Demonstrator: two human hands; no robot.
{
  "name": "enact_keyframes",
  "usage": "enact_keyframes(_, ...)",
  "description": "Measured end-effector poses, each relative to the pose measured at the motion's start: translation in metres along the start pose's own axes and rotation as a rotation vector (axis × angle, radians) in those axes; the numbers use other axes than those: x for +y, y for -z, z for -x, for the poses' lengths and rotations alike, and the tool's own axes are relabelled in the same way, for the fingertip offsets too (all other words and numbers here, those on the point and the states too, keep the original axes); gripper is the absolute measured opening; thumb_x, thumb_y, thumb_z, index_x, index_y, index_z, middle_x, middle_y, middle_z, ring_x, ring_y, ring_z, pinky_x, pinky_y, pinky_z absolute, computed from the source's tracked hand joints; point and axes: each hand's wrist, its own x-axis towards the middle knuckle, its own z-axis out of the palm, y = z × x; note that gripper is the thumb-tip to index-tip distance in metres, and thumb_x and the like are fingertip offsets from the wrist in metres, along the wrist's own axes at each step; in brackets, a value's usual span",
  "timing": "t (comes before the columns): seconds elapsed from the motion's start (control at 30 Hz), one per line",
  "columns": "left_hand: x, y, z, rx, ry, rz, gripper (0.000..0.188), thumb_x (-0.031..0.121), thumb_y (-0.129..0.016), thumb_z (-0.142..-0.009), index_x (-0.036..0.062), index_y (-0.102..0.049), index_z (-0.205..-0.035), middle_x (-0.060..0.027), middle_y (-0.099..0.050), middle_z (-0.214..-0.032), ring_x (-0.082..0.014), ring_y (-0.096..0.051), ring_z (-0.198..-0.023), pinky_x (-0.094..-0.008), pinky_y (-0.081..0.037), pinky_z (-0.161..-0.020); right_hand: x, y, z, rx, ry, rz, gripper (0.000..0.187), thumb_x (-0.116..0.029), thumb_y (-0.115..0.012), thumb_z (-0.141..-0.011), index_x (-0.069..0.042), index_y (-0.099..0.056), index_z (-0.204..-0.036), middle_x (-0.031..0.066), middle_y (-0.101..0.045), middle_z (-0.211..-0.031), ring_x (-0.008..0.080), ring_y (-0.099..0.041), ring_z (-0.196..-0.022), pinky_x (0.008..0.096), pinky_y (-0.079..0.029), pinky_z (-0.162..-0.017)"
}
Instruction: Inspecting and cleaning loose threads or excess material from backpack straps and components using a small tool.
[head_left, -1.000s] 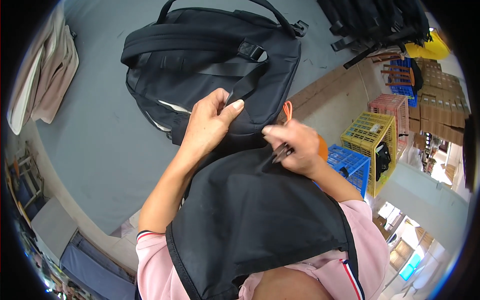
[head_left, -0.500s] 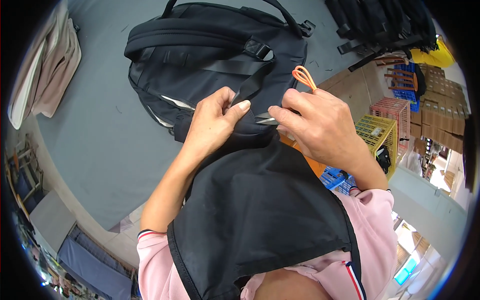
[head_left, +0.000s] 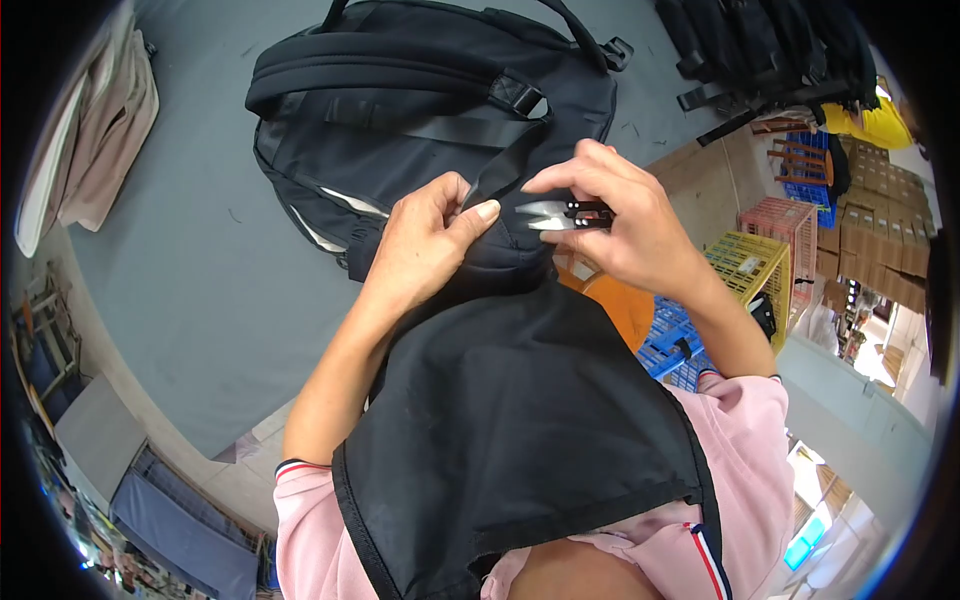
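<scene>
head view: right hand [head_left: 625, 225] pinching snips [head_left: 555, 213]

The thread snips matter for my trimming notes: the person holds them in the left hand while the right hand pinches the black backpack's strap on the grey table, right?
Not quite. The head view shows the thread snips in the right hand, and it is the left hand that pinches the strap of the black backpack on the grey table.

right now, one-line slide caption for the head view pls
Left hand pinches black backpack fabric while right hand holds thread snips on grey table.
</scene>
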Motion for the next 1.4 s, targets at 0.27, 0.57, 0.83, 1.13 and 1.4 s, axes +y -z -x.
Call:
enact_keyframes(0.27, -0.009, 0.002, -0.006, -0.03, -0.044, 0.019, 0.028, 0.021, -0.064, -0.084, -0.0002, -0.05, -0.073, -0.004, -0.046, -0.059, -0.0104, -0.039, -0.058, -0.03, -0.035, -0.053, 0.001, 0.005, -0.044, -0.553, 0.242, 0.061, 0.023, -0.007, -0.066, -0.077, -0.012, -0.065, -0.1, 0.0077, -0.052, -0.082, 0.0293, -0.058, -0.081, 0.0419, -0.042, -0.064)
enact_keyframes(0.57, -0.007, 0.004, -0.001, 0.042, -0.001, 0.128, 0.028, 0.02, -0.065, -0.084, 0.0001, -0.049, -0.073, -0.0005, -0.045, -0.059, -0.008, -0.038, -0.057, -0.0282, -0.034, -0.052, 0.007, -0.003, -0.01, -0.167, 0.148, -0.197, 0.017, 0.0, -0.061, -0.074, -0.002, -0.051, -0.088, 0.0101, -0.048, -0.083, 0.0326, -0.053, -0.071, 0.0421, -0.043, -0.064)
enact_keyframes(0.83, -0.013, 0.0, -0.01, 0.086, -0.052, 0.042, 0.028, 0.023, -0.067, -0.083, 0.0002, -0.053, -0.074, 0.0009, -0.044, -0.059, -0.0074, -0.038, -0.057, -0.0269, -0.035, -0.053, 0.016, -0.048, 0.019, 0.184, 0.227, 0.243, 0.042, 0.001, -0.07, -0.06, -0.006, -0.059, -0.1, 0.0053, -0.058, -0.102, 0.0209, -0.063, -0.074, 0.0313, -0.051, -0.056)
enact_keyframes(1.13, -0.019, -0.01, 0.015, 0.577, -0.657, -0.201, 0.057, 0.01, -0.071, -0.071, 0.0004, -0.047, -0.122, -0.0155, -0.041, -0.123, -0.0296, -0.044, -0.112, -0.0381, -0.041, -0.091, 0.038, -0.07, 0.011, 0.46, 0.406, 0.149, 0.041, 0.012, -0.063, -0.053, -0.003, -0.058, -0.09, 0.0094, -0.064, -0.088, 0.0221, -0.064, -0.071, 0.0294, -0.051, -0.056)
enact_keyframes(1.4, -0.008, -0.004, 0.015, 0.396, -0.868, -0.452, 0.03, -0.001, -0.066, -0.068, 0.0027, -0.06, -0.096, -0.0084, -0.066, -0.093, -0.0253, -0.063, -0.088, -0.035, -0.045, -0.078, 0.019, -0.064, 0.0, 0.55, 0.39, 0.087, 0.034, 0.013, -0.063, -0.058, -0.002, -0.058, -0.088, 0.0093, -0.063, -0.082, 0.0195, -0.062, -0.066, 0.0262, -0.048, -0.053)
